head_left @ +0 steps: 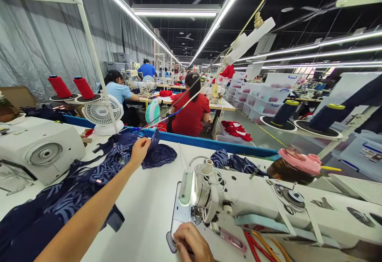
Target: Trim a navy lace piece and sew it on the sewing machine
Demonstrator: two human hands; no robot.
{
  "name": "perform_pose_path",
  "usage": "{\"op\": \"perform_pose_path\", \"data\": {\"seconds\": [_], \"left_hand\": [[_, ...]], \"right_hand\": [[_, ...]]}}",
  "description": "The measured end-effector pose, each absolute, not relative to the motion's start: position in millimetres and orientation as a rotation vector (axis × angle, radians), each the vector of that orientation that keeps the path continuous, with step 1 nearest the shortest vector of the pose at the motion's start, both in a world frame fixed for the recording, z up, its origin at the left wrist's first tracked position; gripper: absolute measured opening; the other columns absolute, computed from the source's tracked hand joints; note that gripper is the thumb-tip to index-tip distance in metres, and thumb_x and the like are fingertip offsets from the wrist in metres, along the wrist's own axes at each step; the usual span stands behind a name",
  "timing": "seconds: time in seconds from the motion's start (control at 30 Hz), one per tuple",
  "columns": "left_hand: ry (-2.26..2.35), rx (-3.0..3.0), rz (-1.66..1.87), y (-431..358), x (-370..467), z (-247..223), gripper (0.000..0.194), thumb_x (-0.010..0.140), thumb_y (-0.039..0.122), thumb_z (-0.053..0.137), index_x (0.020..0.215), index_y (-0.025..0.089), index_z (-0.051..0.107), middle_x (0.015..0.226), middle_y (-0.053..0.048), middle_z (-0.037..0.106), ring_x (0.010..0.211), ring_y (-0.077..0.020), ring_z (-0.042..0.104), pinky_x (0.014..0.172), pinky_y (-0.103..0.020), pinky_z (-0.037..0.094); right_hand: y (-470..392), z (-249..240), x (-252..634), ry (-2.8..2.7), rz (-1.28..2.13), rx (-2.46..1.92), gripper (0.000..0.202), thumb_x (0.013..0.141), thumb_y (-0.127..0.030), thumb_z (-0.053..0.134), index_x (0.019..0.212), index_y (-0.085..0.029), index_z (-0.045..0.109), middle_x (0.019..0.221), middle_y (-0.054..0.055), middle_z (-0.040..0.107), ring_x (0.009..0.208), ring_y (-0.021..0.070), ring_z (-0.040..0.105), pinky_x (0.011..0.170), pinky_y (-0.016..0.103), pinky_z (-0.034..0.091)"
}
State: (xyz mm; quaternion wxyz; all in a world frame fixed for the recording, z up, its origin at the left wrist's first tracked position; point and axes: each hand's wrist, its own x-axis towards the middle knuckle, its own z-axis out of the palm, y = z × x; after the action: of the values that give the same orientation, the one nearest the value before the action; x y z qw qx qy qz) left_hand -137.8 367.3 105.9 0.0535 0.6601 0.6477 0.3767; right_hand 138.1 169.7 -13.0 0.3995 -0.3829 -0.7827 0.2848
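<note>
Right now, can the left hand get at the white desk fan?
Probably yes: the white desk fan stands just beyond low-lying navy garments, though the thread-stand pole crosses it and the left hand seems to pinch navy fabric.

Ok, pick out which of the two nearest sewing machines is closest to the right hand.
The right machine: the right hand is beside its needle end. The left machine stands beyond the navy fabric.
</note>
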Motion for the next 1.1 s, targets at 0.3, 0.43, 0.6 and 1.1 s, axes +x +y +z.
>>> {"op": "perform_pose_path", "data": {"seconds": [0.3, 0.43, 0.6, 1.1], "left_hand": [[1.281, 2.414, 0.875, 174.4, -77.9, 43.1, 0.021, 0.098, 0.033, 0.05, 0.088, 0.023, 0.066, 0.098, -0.003, 0.066, 0.092, -0.0191, 0.062, 0.083, -0.032, 0.05], [1.342, 2.55, 0.905, 152.6, -67.6, 28.3, 0.022, 0.101, 0.03, 0.042, 0.098, 0.021, 0.063, 0.099, -0.006, 0.066, 0.095, -0.0205, 0.061, 0.085, -0.034, 0.05], [1.737, 2.483, 0.963, 195.9, -66.1, 34.8, 0.022, 0.101, 0.028, 0.039, 0.108, 0.02, 0.058, 0.107, -0.01, 0.063, 0.102, -0.0242, 0.057, 0.088, -0.04, 0.048], [1.114, 2.97, 0.668, 228.6, -58.5, 49.1, 0.027, 0.096, 0.009, 0.037, 0.099, 0.021, 0.06, 0.094, -0.007, 0.063, 0.094, -0.0215, 0.058, 0.096, -0.043, 0.043]], "right_hand": [[174.0, 13.2, 132.8, -1.201, 1.514, -1.041, 0.068, 0.08, -0.064, 0.071, 0.124, -0.017, 0.049, 0.099, 0.01, 0.065, 0.093, 0.0257, 0.068, 0.085, 0.043, 0.056], [176.3, 15.2, 127.2, -1.11, 1.491, -1.16, 0.068, 0.073, -0.055, 0.078, 0.121, -0.017, 0.05, 0.09, 0.004, 0.064, 0.084, 0.0218, 0.068, 0.069, 0.034, 0.059], [181.4, 20.8, 124.3, -1.079, 1.489, -1.24, 0.061, 0.079, -0.057, 0.068, 0.119, -0.015, 0.051, 0.098, 0.009, 0.064, 0.079, 0.0214, 0.068, 0.041, 0.02, 0.049], [134.0, 41.7, 152.4, -2.428, 0.347, -1.475, 0.038, 0.089, -0.018, 0.058, 0.128, -0.017, 0.059, 0.096, 0.01, 0.061, 0.085, 0.0264, 0.059, 0.07, 0.036, 0.05]]}}
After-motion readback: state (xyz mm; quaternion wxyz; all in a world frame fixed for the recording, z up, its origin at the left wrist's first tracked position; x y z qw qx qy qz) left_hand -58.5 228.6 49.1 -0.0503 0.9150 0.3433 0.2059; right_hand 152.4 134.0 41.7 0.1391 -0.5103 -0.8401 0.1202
